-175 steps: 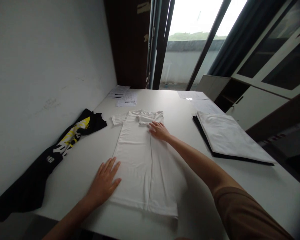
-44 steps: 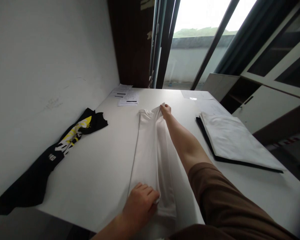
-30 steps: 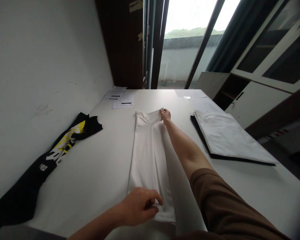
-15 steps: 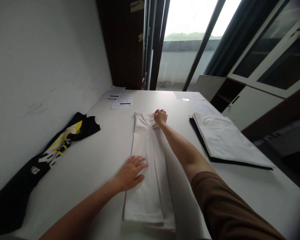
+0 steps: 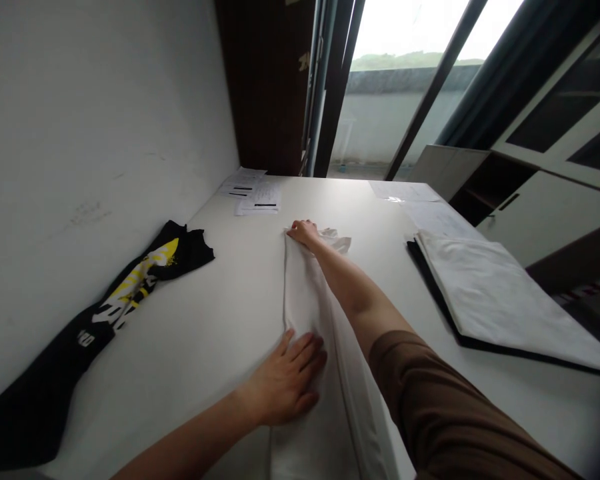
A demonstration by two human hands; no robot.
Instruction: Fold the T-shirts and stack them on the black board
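Note:
A long strip of folded white garment (image 5: 305, 293) lies on the white table, running away from me; I cannot tell what kind of garment it is. My left hand (image 5: 286, 381) rests flat on its nearer part, fingers spread. At the far end, the curled fingers of my right hand (image 5: 303, 232) pinch the cloth near its far left corner. Loose, rumpled cloth sticks out just right of that hand. My right forearm covers part of the garment's right side. The near end runs out of view at the bottom.
On the left, a black garment (image 5: 80, 347) with yellow and white print lies along the wall. Folded white cloth (image 5: 510, 293) on top of a black one (image 5: 445, 313) sits at the right. Paper sheets (image 5: 260, 199) lie at the table's far left, more papers (image 5: 405, 192) far right.
My right hand has moved left across the garment's far end, from its right side to the left corner. The cloth there is now more rumpled. My left hand has shifted right on the cloth.

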